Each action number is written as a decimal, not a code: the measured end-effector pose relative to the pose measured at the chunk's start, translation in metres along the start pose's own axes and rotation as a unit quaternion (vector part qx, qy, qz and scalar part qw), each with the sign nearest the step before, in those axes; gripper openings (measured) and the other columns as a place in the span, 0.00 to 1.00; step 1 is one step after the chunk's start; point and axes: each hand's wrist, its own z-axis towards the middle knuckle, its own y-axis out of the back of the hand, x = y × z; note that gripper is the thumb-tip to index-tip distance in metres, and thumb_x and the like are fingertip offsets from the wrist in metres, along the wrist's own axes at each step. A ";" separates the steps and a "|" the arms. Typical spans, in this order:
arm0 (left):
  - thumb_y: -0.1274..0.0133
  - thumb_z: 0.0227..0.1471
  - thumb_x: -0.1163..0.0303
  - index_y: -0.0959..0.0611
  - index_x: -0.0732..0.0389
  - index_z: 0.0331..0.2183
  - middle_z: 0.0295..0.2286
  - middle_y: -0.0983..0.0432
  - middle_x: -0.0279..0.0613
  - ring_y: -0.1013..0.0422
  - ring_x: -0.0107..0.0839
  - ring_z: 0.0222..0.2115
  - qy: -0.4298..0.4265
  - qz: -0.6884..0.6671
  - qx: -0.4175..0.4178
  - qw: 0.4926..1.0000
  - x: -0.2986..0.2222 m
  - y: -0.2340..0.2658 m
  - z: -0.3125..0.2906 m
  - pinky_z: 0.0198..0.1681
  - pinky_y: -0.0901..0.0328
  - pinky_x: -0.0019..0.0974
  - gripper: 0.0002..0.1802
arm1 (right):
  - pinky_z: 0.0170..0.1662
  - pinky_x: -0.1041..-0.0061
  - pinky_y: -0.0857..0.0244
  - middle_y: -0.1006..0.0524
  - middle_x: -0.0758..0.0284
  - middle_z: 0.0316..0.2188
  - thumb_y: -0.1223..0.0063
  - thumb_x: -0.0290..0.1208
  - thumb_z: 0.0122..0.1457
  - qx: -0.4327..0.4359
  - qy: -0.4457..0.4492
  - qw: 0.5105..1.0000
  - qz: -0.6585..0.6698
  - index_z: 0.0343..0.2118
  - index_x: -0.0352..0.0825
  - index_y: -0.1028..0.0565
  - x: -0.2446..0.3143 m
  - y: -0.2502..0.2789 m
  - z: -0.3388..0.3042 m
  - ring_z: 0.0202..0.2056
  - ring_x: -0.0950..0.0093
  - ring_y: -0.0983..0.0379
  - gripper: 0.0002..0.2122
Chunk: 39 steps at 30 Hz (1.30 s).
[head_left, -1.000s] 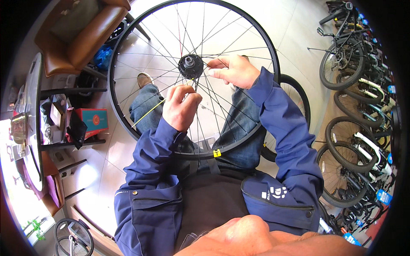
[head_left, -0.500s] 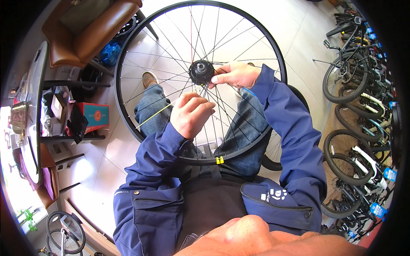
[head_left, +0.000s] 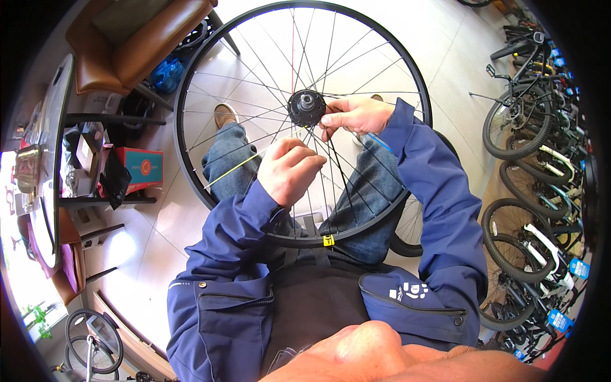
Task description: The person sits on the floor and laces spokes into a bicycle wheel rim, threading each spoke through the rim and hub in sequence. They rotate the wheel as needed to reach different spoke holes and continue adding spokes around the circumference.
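Observation:
A bicycle wheel with a black rim (head_left: 180, 127) lies over my knees, its black hub (head_left: 307, 108) facing up. Most spokes are dark. One yellow-green spoke (head_left: 232, 170) runs from the left of the rim toward the hub, partly behind my left hand (head_left: 287, 170). That hand is closed just below the hub, fingertips pressed together among the spokes; what they pinch is hidden. At the hub's right edge, my right hand (head_left: 359, 118) pinches a dark spoke between thumb and fingers. A red spoke (head_left: 293, 54) reaches the far rim, and a blue one (head_left: 380, 142) shows under my right wrist.
Bicycles (head_left: 519, 121) stand in a packed row along the right. At the left are a brown leather chair (head_left: 121, 54), a glass-topped table (head_left: 60, 95) and a red and teal box (head_left: 143, 169). Another tyre (head_left: 407, 247) is beside my right leg.
The wheel and hub have shifted slightly to the right in the view. Both hands keep nearly the same places by the hub, the left now a little farther right.

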 end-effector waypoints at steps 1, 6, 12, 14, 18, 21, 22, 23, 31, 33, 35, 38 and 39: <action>0.27 0.47 0.81 0.09 0.56 0.42 0.36 0.15 0.35 0.20 0.40 0.43 0.001 -0.001 0.002 1.000 0.000 0.000 0.000 0.48 0.25 0.43 0.18 | 0.51 0.76 0.27 0.13 0.66 0.50 0.39 0.37 0.76 0.002 0.014 1.000 0.013 0.57 0.32 0.19 -0.003 0.000 0.000 0.44 0.79 0.18 0.15; 0.27 0.48 0.81 0.09 0.56 0.42 0.36 0.15 0.35 0.20 0.40 0.43 0.008 -0.006 0.007 1.000 0.001 -0.002 -0.002 0.48 0.25 0.43 0.18 | 0.65 0.69 0.30 0.13 0.63 0.50 0.37 0.33 0.74 0.052 0.002 0.998 -0.016 0.57 0.31 0.20 -0.004 0.008 -0.004 0.56 0.70 0.17 0.15; 0.27 0.48 0.80 0.09 0.56 0.41 0.36 0.14 0.36 0.19 0.40 0.42 0.010 -0.016 0.006 1.000 0.002 -0.002 -0.003 0.48 0.25 0.43 0.16 | 0.66 0.66 0.29 0.14 0.58 0.48 0.35 0.31 0.73 0.091 -0.035 0.995 0.008 0.53 0.29 0.23 0.003 0.003 -0.005 0.55 0.66 0.16 0.14; 0.27 0.48 0.80 0.09 0.56 0.41 0.36 0.14 0.36 0.19 0.41 0.42 0.009 -0.023 0.009 1.000 0.002 0.000 -0.003 0.48 0.25 0.43 0.16 | 0.66 0.64 0.27 0.14 0.56 0.47 0.35 0.30 0.72 0.112 -0.032 0.993 -0.003 0.53 0.27 0.25 0.005 0.002 -0.005 0.55 0.64 0.15 0.15; 0.28 0.49 0.80 0.09 0.56 0.40 0.36 0.14 0.36 0.19 0.41 0.43 0.009 -0.024 0.007 1.000 0.003 0.000 -0.003 0.48 0.25 0.44 0.15 | 0.65 0.65 0.27 0.14 0.56 0.47 0.35 0.28 0.70 0.100 -0.023 0.994 -0.027 0.53 0.27 0.25 0.002 0.001 -0.004 0.55 0.64 0.15 0.15; 0.28 0.49 0.80 0.09 0.56 0.40 0.37 0.13 0.36 0.19 0.42 0.43 0.015 -0.026 0.000 1.000 0.001 0.000 -0.003 0.48 0.25 0.44 0.15 | 0.64 0.66 0.27 0.14 0.56 0.47 0.36 0.29 0.70 0.077 0.003 0.997 -0.017 0.53 0.26 0.25 -0.004 -0.004 -0.006 0.54 0.65 0.15 0.15; 0.28 0.49 0.80 0.09 0.56 0.40 0.37 0.13 0.36 0.19 0.42 0.43 0.014 -0.024 0.002 1.000 0.002 -0.001 -0.003 0.48 0.25 0.44 0.15 | 0.64 0.66 0.27 0.14 0.56 0.47 0.36 0.29 0.70 0.073 0.008 0.997 -0.013 0.53 0.25 0.25 -0.005 -0.004 -0.007 0.54 0.65 0.15 0.15; 0.28 0.50 0.80 0.09 0.55 0.40 0.37 0.13 0.36 0.19 0.42 0.43 0.013 -0.025 0.006 1.000 0.002 -0.001 -0.003 0.48 0.25 0.44 0.15 | 0.63 0.66 0.27 0.14 0.56 0.47 0.36 0.29 0.70 0.065 0.008 0.998 -0.011 0.53 0.25 0.24 -0.007 -0.005 -0.009 0.54 0.65 0.15 0.15; 0.28 0.49 0.80 0.09 0.55 0.40 0.37 0.14 0.36 0.20 0.42 0.43 0.014 -0.017 0.008 1.000 0.002 -0.001 -0.003 0.48 0.25 0.44 0.15 | 0.63 0.69 0.27 0.12 0.59 0.47 0.38 0.32 0.71 0.025 0.000 0.998 -0.052 0.54 0.24 0.20 -0.004 -0.008 -0.015 0.52 0.70 0.15 0.16; 0.28 0.48 0.80 0.09 0.55 0.40 0.37 0.14 0.36 0.20 0.42 0.43 0.016 -0.010 0.008 1.000 0.001 -0.001 -0.003 0.48 0.25 0.44 0.16 | 0.64 0.69 0.27 0.12 0.59 0.47 0.38 0.32 0.72 0.002 -0.013 0.999 -0.032 0.55 0.24 0.20 -0.004 -0.009 -0.016 0.53 0.70 0.15 0.16; 0.28 0.48 0.81 0.09 0.55 0.40 0.37 0.14 0.36 0.20 0.42 0.43 0.016 -0.010 0.009 1.000 0.001 -0.001 -0.002 0.48 0.25 0.44 0.16 | 0.64 0.69 0.27 0.12 0.58 0.47 0.39 0.32 0.73 -0.008 -0.010 1.000 -0.014 0.56 0.24 0.20 -0.003 -0.011 -0.019 0.53 0.69 0.15 0.17; 0.29 0.48 0.81 0.09 0.55 0.40 0.37 0.14 0.37 0.20 0.42 0.44 0.016 -0.012 0.013 1.000 0.001 0.000 -0.003 0.49 0.25 0.44 0.16 | 0.68 0.69 0.30 0.12 0.58 0.51 0.39 0.33 0.74 0.026 -0.022 0.998 -0.044 0.59 0.24 0.21 0.000 -0.009 -0.029 0.56 0.70 0.16 0.18; 0.29 0.48 0.81 0.09 0.55 0.40 0.37 0.14 0.37 0.20 0.42 0.44 0.017 -0.014 0.015 1.000 0.001 0.000 -0.003 0.49 0.25 0.44 0.16 | 0.69 0.69 0.31 0.12 0.58 0.52 0.39 0.33 0.74 0.032 -0.009 0.998 -0.048 0.60 0.24 0.21 0.001 -0.009 -0.030 0.57 0.70 0.17 0.19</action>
